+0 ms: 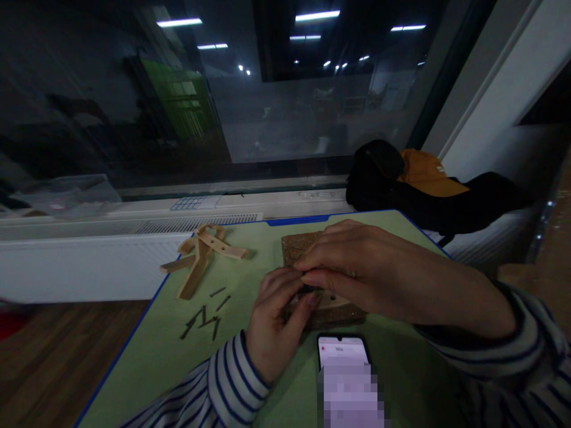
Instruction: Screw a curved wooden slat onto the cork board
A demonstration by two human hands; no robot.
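One pale wooden piece (341, 301) with a dark hole showing lies beneath the fingers, on one brown board (292, 244). The right hand (357, 255) arches over it, thumb and fingertips drawn together; the left hand (276, 327) meets them, its thumb and forefinger slightly parted. A small dark thing shows between the hands; I cannot tell which fingers grip it. Left of the fingers lie at least six screws (217, 292), some crossing, and farther out at least three wooden parts (196, 270). Just nearer than the fingers is one phone (342, 351), its screen blurred. Well beyond, right, one orange cap (428, 172) bears a label too small to read.
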